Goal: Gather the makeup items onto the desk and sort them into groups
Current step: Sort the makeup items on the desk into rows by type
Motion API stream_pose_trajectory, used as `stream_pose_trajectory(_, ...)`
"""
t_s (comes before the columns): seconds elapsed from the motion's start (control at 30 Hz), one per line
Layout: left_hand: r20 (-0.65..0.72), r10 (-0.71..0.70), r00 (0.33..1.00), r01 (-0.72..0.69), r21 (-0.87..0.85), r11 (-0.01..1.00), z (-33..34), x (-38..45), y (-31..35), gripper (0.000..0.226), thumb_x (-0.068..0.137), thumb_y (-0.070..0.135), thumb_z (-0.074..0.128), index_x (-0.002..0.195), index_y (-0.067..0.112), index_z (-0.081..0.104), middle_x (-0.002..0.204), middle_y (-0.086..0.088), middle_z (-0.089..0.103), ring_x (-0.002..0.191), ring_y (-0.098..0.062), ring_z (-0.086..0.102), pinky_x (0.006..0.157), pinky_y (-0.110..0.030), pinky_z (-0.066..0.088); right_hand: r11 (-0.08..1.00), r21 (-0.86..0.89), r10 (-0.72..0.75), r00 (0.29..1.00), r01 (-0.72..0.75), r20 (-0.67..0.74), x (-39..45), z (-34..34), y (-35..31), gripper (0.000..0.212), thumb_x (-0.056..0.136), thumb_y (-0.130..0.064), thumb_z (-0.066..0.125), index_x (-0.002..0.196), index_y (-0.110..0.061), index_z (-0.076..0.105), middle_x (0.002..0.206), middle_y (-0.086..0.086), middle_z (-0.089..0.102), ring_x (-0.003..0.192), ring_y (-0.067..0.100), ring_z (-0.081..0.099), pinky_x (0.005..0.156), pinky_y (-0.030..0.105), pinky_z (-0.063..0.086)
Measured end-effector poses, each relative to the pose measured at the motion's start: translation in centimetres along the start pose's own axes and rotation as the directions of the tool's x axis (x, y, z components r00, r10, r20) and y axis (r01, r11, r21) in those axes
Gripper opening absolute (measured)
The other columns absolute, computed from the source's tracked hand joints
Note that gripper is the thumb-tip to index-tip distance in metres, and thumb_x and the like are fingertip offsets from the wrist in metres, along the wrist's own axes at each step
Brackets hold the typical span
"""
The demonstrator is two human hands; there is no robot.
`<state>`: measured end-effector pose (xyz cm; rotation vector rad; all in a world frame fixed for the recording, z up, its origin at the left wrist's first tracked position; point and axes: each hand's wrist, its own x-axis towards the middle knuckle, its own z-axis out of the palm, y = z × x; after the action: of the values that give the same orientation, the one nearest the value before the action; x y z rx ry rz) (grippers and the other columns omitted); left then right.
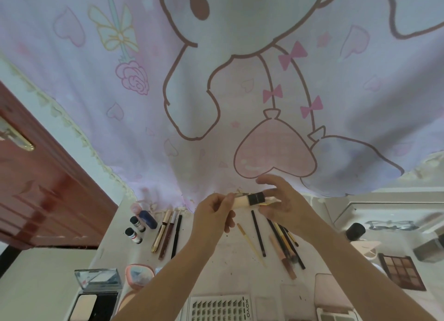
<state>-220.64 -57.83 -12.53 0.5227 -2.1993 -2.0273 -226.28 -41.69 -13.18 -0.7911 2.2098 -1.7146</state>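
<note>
Tube (249, 200) pinched between both hands' fingers (228, 197)

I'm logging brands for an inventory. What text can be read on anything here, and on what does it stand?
"XOYO": printed sideways down the right edge of the false eyelash tray at the near edge of the desk.
Labels on the two small black-capped bottles: too small and blurred to read.
No other readable text in view.
</note>
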Motion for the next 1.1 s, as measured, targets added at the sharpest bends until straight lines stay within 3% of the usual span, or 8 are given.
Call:
stream_pose_trajectory(0.1, 0.017, 0.021, 1.000, -0.022, 0.025, 0.999, 0.0, -0.2, 0.1, 0.022, 0.090, 0.017, 0.051, 0.069, 0.015, 0.058, 0.045, 0.008, 0.055, 0.036, -0.003, 0.047, 0.039, -0.015, 0.040, 0.980, 0.003, 0.197, 0.980, -0.198, 0.036, 0.5, 0.4, -1.1, 0.014, 0.092, -0.024, 0.046, 0.084, -0.033, 0.052, 0.071, -0.013, 0.062, 0.050, -0.004, 0.057, 0.048, 0.013, 0.044)
stream_pose_trajectory(0.17, 0.021, 0.042, 0.999, -0.043, 0.045, 0.998, 0.0, -0.3, 0.2, 0.021, 0.090, 0.016, 0.052, 0.069, 0.017, 0.058, 0.046, 0.008, 0.056, 0.036, -0.002, 0.047, 0.038, -0.015, 0.039, 0.974, -0.091, 0.209, 0.978, -0.206, 0.024, 0.7, 0.3, -0.9, 0.031, 0.094, -0.026, 0.042, 0.065, -0.024, 0.052, 0.042, -0.011, 0.055, 0.034, -0.001, 0.045, 0.044, 0.016, 0.037)
stream_pose_trajectory(0.37, -0.016, 0.018, 1.000, -0.018, 0.010, 1.000, -0.5, -0.1, 0.0, 0.021, 0.090, 0.018, 0.053, 0.070, 0.013, 0.058, 0.047, 0.006, 0.055, 0.036, -0.003, 0.047, 0.038, -0.015, 0.040, 0.995, 0.039, 0.087, 0.995, -0.089, 0.050, 0.5, -0.2, -0.1, 0.039, 0.082, -0.006, 0.060, 0.099, -0.039, 0.050, 0.095, -0.015, 0.060, 0.076, -0.007, 0.061, 0.064, 0.011, 0.050)
stream_pose_trajectory(0.47, 0.003, 0.017, 1.000, -0.017, 0.006, 1.000, -0.4, -0.2, -0.2, 0.021, 0.089, 0.017, 0.053, 0.070, 0.012, 0.058, 0.049, 0.006, 0.055, 0.036, -0.003, 0.047, 0.038, -0.015, 0.040, 0.974, 0.028, 0.223, 0.972, -0.225, 0.073, 0.9, 0.4, -0.1, 0.011, 0.091, -0.026, 0.046, 0.086, -0.030, 0.055, 0.067, -0.010, 0.065, 0.050, -0.001, 0.058, 0.048, 0.012, 0.045)
stream_pose_trajectory(0.53, 0.007, 0.019, 1.000, -0.019, 0.014, 1.000, -0.4, -0.2, -0.3, 0.021, 0.089, 0.018, 0.053, 0.070, 0.013, 0.058, 0.050, 0.005, 0.055, 0.036, -0.002, 0.047, 0.038, -0.014, 0.040, 0.972, -0.038, 0.233, 0.970, -0.231, 0.066, 1.0, 0.6, -0.1, 0.020, 0.092, -0.025, 0.045, 0.076, -0.023, 0.057, 0.051, -0.010, 0.062, 0.042, -0.001, 0.052, 0.045, 0.013, 0.043)
stream_pose_trajectory(0.7, -0.022, -0.017, 1.000, 0.017, -0.003, 1.000, -1.0, 0.1, -0.9, 0.020, 0.089, 0.017, 0.053, 0.070, 0.013, 0.058, 0.044, 0.007, 0.056, 0.035, -0.002, 0.047, 0.038, -0.015, 0.040, 0.981, 0.120, 0.143, 0.987, -0.152, 0.078, 1.0, 0.6, 0.7, 0.039, 0.081, 0.005, 0.057, 0.097, -0.031, 0.055, 0.092, -0.011, 0.063, 0.078, 0.002, 0.063, 0.066, 0.018, 0.054)
stream_pose_trajectory(0.9, -0.009, -0.045, 0.999, 0.045, -0.006, 0.999, -1.7, -0.2, -2.6, 0.022, 0.090, 0.014, 0.053, 0.068, 0.014, 0.057, 0.044, 0.007, 0.056, 0.036, -0.002, 0.047, 0.038, -0.014, 0.039, 0.962, 0.024, 0.266, 0.955, -0.271, 0.132, 1.8, 2.3, 1.1, 0.012, 0.091, -0.012, 0.050, 0.087, -0.014, 0.062, 0.055, -0.010, 0.061, 0.045, 0.000, 0.053, 0.048, 0.013, 0.045)
stream_pose_trajectory(1.1, 0.135, -0.159, 0.978, 0.149, 0.083, 0.985, -4.7, 0.4, -4.3, 0.014, 0.087, 0.016, 0.058, 0.074, 0.017, 0.059, 0.058, 0.006, 0.061, 0.042, 0.001, 0.053, 0.045, -0.012, 0.043, 0.975, 0.009, 0.217, 0.962, -0.221, 0.167, 2.5, 3.9, 1.1, 0.032, 0.079, 0.009, 0.058, 0.080, -0.023, 0.059, 0.086, 0.002, 0.063, 0.079, 0.016, 0.060, 0.073, 0.023, 0.050)
